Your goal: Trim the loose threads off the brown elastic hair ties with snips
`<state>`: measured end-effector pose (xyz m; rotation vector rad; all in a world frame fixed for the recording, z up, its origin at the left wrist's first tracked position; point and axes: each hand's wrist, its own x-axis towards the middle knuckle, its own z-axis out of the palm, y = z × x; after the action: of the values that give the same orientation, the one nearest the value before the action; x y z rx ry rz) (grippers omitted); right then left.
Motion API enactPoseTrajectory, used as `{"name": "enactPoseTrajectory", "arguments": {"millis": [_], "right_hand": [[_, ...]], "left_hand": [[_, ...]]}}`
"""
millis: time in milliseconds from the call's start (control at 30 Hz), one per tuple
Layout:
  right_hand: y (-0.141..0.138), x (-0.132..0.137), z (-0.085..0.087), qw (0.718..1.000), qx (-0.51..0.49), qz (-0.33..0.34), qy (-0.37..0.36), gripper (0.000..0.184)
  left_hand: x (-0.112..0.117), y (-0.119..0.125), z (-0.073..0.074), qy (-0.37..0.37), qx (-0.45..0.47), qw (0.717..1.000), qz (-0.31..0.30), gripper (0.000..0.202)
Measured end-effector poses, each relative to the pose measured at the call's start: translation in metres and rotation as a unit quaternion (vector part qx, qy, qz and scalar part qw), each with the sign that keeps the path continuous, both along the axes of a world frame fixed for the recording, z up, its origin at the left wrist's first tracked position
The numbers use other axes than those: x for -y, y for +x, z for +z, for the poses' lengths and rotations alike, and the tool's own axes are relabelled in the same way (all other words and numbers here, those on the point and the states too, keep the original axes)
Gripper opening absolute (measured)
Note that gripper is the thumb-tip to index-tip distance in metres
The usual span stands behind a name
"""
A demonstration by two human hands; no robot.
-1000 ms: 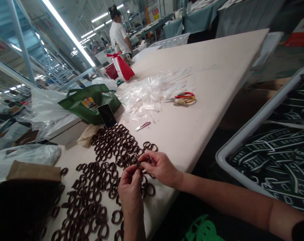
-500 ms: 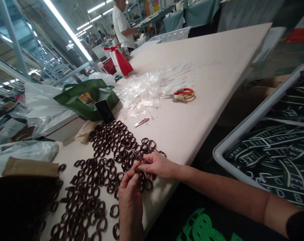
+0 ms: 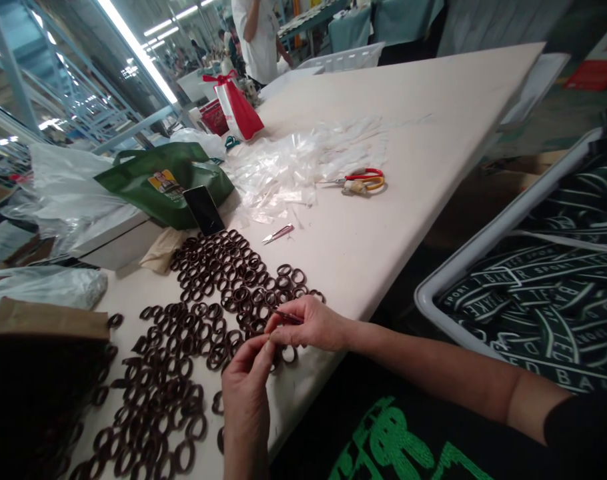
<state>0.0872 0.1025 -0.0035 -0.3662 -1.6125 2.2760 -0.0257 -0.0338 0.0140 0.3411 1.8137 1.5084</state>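
Note:
My left hand (image 3: 248,383) is closed, thumb and forefinger pinched together at the tips. Whatever small piece sits between them is mostly hidden. My right hand (image 3: 313,325) meets those fingertips from the right, also closed. A slim dark tool (image 3: 289,318) lies across its fingers, pointing left; its exact kind is unclear. Just beyond and to the left of both hands, many small dark brown loops (image 3: 173,333) are spread over the pale table (image 3: 353,260). Small thread snips (image 3: 278,233) rest on the tabletop past the loops.
Scissors with red and yellow handles (image 3: 363,181) lie beside a heap of clear plastic strips (image 3: 288,167). A phone (image 3: 203,210) leans on a green bag (image 3: 158,180). At right, a white-rimmed bin (image 3: 428,300) holds dark lettered bands (image 3: 548,313). A person (image 3: 258,40) stands behind the table.
My view has shifted a little, so the table things sit slightly higher and further left. My hands stay together; the brown piece that showed at my left fingertips is now hidden. The person behind has raised an arm.

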Motion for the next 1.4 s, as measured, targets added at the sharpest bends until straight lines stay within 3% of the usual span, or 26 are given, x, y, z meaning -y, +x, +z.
{"name": "enactPoseTrajectory", "arguments": {"millis": [133,333,500,700,867,967,1067,1167,1400], "right_hand": [[0.001,0.001,0.003,1.000,-0.012,0.008,0.005,0.031],[0.001,-0.003,0.007,0.996,-0.005,-0.027,0.087,0.020],[0.003,-0.014,0.008,0.992,0.013,-0.111,0.057,0.040],[0.019,-0.024,0.006,0.965,0.053,-0.048,0.251,0.044],[0.019,-0.017,0.003,0.954,0.075,-0.040,0.287,0.046],[0.018,-0.013,0.004,0.936,0.072,-0.046,0.342,0.047],[0.018,-0.011,0.008,0.908,0.078,-0.084,0.403,0.040],[0.018,-0.007,0.010,0.875,0.079,-0.117,0.464,0.038],[0.014,0.004,0.002,0.794,0.073,-0.158,0.582,0.039]], "left_hand": [[0.002,-0.002,-0.001,-0.010,-0.002,1.000,-0.027,0.039],[0.000,-0.002,-0.007,0.007,0.022,0.999,-0.025,0.040],[-0.002,-0.005,-0.009,0.013,0.066,0.998,0.018,0.036],[-0.003,-0.009,-0.005,0.047,0.156,0.986,0.033,0.032],[-0.005,-0.007,-0.005,0.059,0.184,0.980,0.053,0.033],[-0.003,-0.004,-0.005,0.052,0.129,0.988,0.073,0.037],[0.003,0.000,-0.001,0.007,-0.016,0.997,0.081,0.037],[0.007,0.005,0.005,-0.042,-0.160,0.984,0.062,0.036],[0.008,0.011,0.009,-0.058,-0.320,0.946,-0.001,0.032]]}}
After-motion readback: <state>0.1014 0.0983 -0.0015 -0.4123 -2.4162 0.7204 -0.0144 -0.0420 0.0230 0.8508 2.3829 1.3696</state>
